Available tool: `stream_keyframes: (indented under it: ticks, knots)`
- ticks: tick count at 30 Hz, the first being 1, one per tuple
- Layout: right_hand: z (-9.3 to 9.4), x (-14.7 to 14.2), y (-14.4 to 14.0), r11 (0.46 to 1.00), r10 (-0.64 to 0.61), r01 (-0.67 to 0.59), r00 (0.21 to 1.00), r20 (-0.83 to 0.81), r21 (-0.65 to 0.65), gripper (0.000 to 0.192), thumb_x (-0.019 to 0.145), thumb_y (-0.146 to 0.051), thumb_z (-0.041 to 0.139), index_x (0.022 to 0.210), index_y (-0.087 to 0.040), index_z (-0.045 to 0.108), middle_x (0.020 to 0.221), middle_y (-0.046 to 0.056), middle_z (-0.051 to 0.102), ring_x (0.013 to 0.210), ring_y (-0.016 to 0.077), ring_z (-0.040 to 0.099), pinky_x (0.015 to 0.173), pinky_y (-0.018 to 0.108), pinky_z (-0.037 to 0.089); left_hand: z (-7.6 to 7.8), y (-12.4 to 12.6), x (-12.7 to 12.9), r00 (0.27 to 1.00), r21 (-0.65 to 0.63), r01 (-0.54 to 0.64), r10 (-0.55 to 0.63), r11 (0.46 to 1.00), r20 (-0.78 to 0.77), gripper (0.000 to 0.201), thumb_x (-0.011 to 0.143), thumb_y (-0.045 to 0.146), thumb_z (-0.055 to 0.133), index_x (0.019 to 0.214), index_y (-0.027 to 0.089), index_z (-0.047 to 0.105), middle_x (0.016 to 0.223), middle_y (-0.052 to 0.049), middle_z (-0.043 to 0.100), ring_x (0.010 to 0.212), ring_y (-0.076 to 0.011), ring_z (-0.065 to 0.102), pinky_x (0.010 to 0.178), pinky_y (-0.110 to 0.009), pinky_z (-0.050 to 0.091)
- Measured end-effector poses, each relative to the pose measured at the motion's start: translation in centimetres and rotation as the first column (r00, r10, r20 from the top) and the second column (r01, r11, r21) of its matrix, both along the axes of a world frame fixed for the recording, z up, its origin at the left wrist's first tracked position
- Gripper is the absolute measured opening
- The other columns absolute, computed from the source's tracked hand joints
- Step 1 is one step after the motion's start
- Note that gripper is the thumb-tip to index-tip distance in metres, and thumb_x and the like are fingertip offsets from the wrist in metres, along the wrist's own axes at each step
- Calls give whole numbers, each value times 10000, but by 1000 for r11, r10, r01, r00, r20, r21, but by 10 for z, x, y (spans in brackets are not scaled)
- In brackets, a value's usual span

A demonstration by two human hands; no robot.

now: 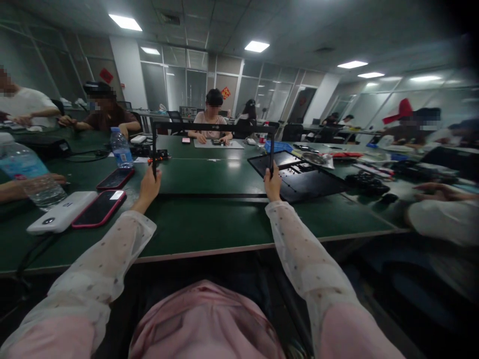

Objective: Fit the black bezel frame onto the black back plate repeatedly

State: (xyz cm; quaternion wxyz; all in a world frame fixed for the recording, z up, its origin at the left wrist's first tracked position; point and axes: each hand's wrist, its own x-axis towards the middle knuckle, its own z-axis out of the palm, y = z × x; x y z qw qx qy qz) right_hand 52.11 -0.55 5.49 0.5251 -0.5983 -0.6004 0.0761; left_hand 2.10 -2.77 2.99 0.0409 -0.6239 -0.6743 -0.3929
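Note:
A thin black rectangular frame, like a monitor bezel, stands upright in front of me, and the green table shows through its opening. My left hand is closed around its left side. On its right side my right hand grips in the same way. The frame's lower bar seems close to the tabletop; I cannot tell whether it touches. Just beyond my right hand a black flat panel with an opening in it lies on the table.
Left of me are a phone in a red case, a white power bank, another phone and water bottles. A blue basket and cables lie to the right. Several people sit around; one person works opposite.

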Motion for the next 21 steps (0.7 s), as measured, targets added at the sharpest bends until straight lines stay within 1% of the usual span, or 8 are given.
stream_keyframes:
  ticks: [3,5,7,9,12,15,19,21]
  knots:
    - [-14,5,14,997,-68,67,998,-20,-30,557,948,-426,627,1443,-172,602,1276,180,753,1284,347,680,1133,464,504,1,-2,1,996,-51,-70,67,996,-54,502,1088,300,366,1511,111,559,1448,-212,638,1349,-323,606,1144,-419,459]
    - [-22,10,23,989,-81,81,997,9,-127,540,882,-326,690,1383,-130,642,1272,210,753,1284,354,681,1165,489,482,-2,-1,-1,989,-106,-129,120,986,-90,483,1069,316,415,1435,104,648,1447,-218,644,1364,-351,583,1162,-445,443]
    - [-29,16,32,971,-61,71,997,49,-227,536,820,-230,710,1338,-99,671,1239,216,764,1250,349,700,1168,494,482,-5,1,-5,982,-161,-167,151,973,-111,459,1047,344,474,1361,114,718,1467,-205,646,1390,-375,550,1176,-476,431]
    - [-34,21,40,957,-17,40,997,79,-288,535,785,-172,693,1314,-90,694,1228,202,773,1216,329,715,1154,480,499,-8,4,-9,981,-212,-182,161,960,-112,447,1028,368,522,1325,129,755,1500,-183,640,1418,-394,516,1178,-511,431]
    - [-40,27,48,951,37,11,988,149,-308,478,771,-164,670,1239,-112,752,1189,169,786,1208,315,708,1152,484,504,-12,9,-14,981,-285,-184,159,941,-109,443,1006,392,566,1307,145,780,1513,-176,640,1441,-425,486,1160,-585,441]
    - [-47,30,50,955,12,68,964,266,-289,416,777,-201,684,1173,-144,800,1157,160,778,1278,344,656,1182,525,472,-14,13,-16,983,-335,-176,147,926,-111,452,996,413,590,1315,159,785,1484,-194,658,1451,-444,475,1133,-641,455]
    - [-53,28,47,921,-43,180,928,371,-346,436,831,-234,675,1236,-134,802,1291,209,696,1342,372,601,1176,517,467,-16,15,-15,981,-398,-191,157,897,-118,470,992,447,613,1329,173,792,1461,-216,667,1457,-467,469,1125,-652,455]
    - [-54,29,48,912,-44,198,917,397,-358,458,853,-257,678,1279,-129,787,1333,223,660,1337,376,595,1170,515,467,-15,15,-15,980,-412,-196,169,890,-102,502,996,447,613,1383,166,766,1481,-219,654,1458,-474,467,1134,-654,442]
